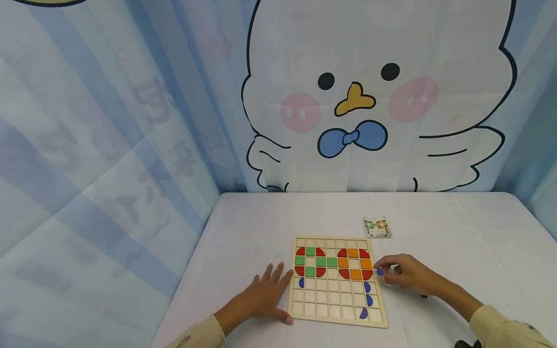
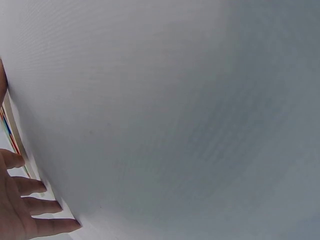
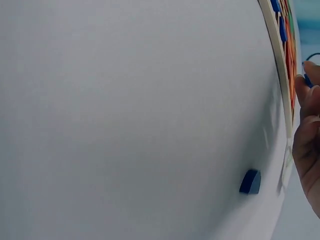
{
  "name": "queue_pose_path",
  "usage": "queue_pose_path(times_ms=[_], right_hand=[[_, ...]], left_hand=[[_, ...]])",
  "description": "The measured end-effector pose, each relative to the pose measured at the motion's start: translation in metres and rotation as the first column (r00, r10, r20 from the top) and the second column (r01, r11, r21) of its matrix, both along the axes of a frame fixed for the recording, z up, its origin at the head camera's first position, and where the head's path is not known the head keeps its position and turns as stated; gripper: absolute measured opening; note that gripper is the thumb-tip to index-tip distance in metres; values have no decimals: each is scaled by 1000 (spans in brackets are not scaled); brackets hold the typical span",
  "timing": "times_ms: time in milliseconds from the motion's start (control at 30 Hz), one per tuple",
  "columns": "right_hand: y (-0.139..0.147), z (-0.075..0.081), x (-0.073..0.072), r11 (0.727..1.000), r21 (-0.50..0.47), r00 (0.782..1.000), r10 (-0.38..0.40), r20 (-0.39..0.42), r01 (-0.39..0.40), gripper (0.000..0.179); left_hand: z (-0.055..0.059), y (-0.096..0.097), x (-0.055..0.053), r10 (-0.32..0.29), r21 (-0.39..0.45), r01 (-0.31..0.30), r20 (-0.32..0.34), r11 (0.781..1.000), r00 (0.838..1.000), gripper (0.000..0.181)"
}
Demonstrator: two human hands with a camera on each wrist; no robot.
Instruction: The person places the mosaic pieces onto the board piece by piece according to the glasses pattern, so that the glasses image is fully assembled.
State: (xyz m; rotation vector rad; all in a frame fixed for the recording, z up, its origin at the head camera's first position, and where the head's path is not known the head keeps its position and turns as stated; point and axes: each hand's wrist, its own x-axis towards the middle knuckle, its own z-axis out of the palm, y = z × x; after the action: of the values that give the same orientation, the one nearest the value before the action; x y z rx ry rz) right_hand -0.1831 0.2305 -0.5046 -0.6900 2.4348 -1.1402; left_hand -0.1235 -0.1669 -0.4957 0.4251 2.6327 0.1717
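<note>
A wooden grid board (image 1: 323, 309) lies on the table, with red quarter-round pieces (image 1: 300, 271) and green (image 1: 310, 251) and orange squares (image 1: 352, 253) in its upper cells. One blue rounded piece (image 1: 301, 282) sits in a left cell; three more, including the middle one (image 1: 369, 300), are at the right. My left hand (image 1: 263, 292) lies at the board's left edge, fingers spread. Just off the right edge, my right hand (image 1: 411, 275) pinches a small blue piece (image 1: 380, 272) between thumb and fingertips. That piece (image 3: 308, 81) shows partly in the right wrist view.
Behind the board's right corner lies a small pattern card (image 1: 377, 227). A loose blue piece (image 3: 250, 182) stands on the white tablecloth (image 3: 125, 125) near the right hand. Some black object (image 1: 467, 344) shows at the bottom right by the sleeve. Printed curtains hang behind and beside the table.
</note>
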Motion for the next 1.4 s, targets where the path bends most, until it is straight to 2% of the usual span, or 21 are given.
queue_pose_path(times_ms=[333, 400, 567, 833, 1000, 1167, 1400], right_hand=[[-44, 2, -8, 992, -59, 993, 109, -41, -112, 23], [-53, 2, -8, 990, -68, 991, 123, -57, -127, 22], [-75, 2, -4, 985, -97, 989, 141, -40, -144, 21], [-111, 4, 1, 982, -65, 982, 173, -70, -178, 22], [-132, 2, 5, 972, -107, 977, 203, -68, -210, 18], [-152, -3, 11, 973, -86, 975, 206, -85, -213, 18], [-176, -5, 17, 984, -26, 980, 176, -91, -178, 19]], left_hand=[[-1, 1, -3, 11, -3, -11, 11, 1000, 1000, 117], [-1, 1, -3, 10, -6, -10, 19, 1000, 1000, 116], [-1, 0, -2, 4, -5, -3, 21, 1000, 1000, 116], [-1, -1, -2, 2, -10, -1, 20, 1000, 1000, 116], [-2, -1, -3, -14, -24, 14, 9, 1000, 1000, 115], [-3, -2, -4, -25, -30, 25, 2, 999, 1000, 115], [0, -2, -2, -40, -38, 40, -7, 998, 999, 114]])
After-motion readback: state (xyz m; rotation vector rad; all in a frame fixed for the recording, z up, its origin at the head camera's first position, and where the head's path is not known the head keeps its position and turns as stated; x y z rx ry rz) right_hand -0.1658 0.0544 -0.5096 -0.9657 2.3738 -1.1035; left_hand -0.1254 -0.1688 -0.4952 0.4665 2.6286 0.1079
